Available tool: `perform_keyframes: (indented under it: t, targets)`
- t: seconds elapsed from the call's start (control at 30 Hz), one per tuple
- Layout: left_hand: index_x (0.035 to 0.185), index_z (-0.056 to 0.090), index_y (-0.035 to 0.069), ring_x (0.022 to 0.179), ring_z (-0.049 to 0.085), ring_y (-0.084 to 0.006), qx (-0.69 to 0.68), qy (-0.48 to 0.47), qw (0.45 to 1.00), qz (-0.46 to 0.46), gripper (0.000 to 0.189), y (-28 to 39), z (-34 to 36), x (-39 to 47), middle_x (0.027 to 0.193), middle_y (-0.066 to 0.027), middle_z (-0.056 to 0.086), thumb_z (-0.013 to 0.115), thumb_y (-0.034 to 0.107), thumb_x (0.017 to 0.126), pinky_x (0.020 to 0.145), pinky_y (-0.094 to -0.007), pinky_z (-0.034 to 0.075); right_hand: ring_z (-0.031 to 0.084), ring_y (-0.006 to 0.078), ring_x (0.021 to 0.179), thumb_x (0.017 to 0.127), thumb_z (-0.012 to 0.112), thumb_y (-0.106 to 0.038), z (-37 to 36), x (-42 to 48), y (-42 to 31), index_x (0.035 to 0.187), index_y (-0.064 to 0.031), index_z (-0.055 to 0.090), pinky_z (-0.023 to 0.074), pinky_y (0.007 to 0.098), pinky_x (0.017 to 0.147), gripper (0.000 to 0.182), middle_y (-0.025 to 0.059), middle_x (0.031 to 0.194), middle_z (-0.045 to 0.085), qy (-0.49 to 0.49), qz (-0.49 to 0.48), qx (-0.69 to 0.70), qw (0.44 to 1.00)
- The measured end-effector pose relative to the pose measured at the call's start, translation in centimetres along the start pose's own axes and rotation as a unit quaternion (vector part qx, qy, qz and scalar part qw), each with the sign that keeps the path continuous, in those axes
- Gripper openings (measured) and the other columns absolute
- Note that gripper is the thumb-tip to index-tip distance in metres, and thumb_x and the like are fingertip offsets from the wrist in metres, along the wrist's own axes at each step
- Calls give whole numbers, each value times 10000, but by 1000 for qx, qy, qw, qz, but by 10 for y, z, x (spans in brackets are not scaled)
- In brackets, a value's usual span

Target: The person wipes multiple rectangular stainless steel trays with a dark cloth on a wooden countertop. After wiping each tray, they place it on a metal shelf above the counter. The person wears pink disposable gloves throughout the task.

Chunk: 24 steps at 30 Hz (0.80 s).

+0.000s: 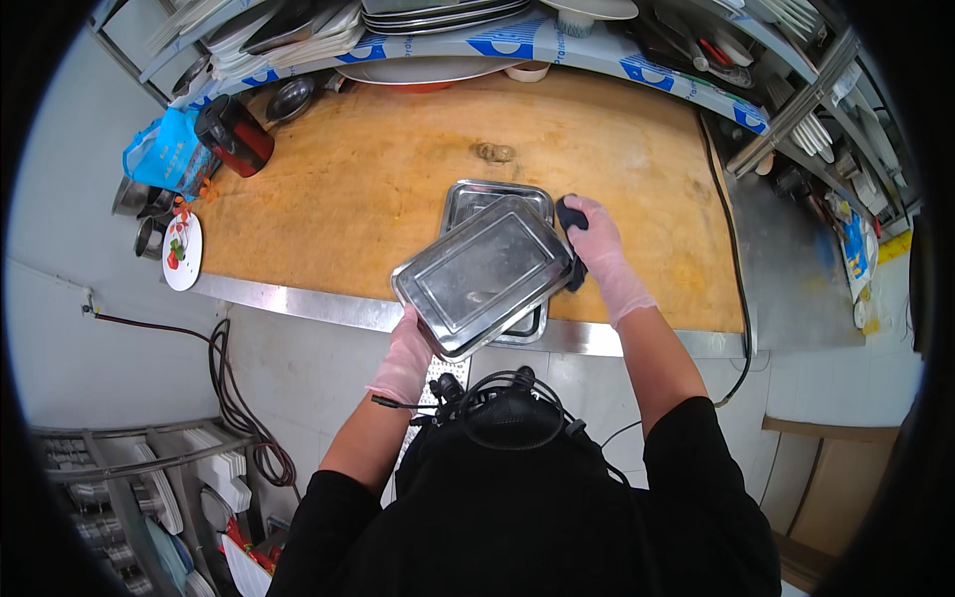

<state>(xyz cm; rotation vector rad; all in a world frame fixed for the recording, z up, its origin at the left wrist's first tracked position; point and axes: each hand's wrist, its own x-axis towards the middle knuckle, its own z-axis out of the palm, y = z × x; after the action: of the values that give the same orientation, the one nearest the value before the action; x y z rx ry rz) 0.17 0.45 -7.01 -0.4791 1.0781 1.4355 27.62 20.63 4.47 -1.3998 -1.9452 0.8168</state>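
Observation:
My left hand [409,358], in a pink translucent glove, grips the near left corner of a rectangular stainless steel tray [485,272]. The tray is turned at an angle above a second metal tray [477,195], which rests on the wooden worktop and sticks out behind and in front of it. Its raised rectangular panel faces up. In my right hand [597,235], also gloved in pink, is a dark cloth [573,216]. That cloth lies along the right end of the upper tray, and its lower part hangs below my fingers.
A red and black jug [235,134], a blue bag [168,153] and a white plate [182,254] with a red garnish stand at the worktop's left. Loaded shelving [477,41] spans the back. A black cable [722,194] runs down the right side of the wooden worktop [358,172].

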Motion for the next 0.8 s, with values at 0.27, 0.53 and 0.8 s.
perform_keyframes:
  t: [0.27, 0.53, 0.8]
  targets:
    - [1183, 545, 49, 1020, 592, -287, 1, 67, 997, 47, 375, -4, 17, -19, 1146, -106, 620, 439, 349, 983, 919, -434, 460, 518, 313, 1174, 768, 530, -9, 35, 40, -39, 1325, -221, 488, 407, 340, 990, 597, 149, 1308, 520, -178, 89, -42, 979]
    - [1147, 559, 39, 963, 603, -256, -2, 107, 991, 79, 358, -8, 35, -42, 1098, -99, 628, 449, 336, 980, 877, -399, 482, 614, 307, 1015, 723, 488, -4, -6, 1, -7, 1269, -160, 557, 480, 320, 871, 572, 168, 1107, 641, -245, 203, -94, 944]
    - [1228, 498, 55, 1118, 552, -308, 19, -30, 999, 29, 408, 14, 42, -69, 1251, -122, 554, 351, 363, 1004, 987, -472, 436, 612, 199, 965, 727, 549, -2, -55, -71, -10, 1247, -95, 566, 476, 276, 847, 528, 112, 1087, 631, -135, 300, 108, 938]
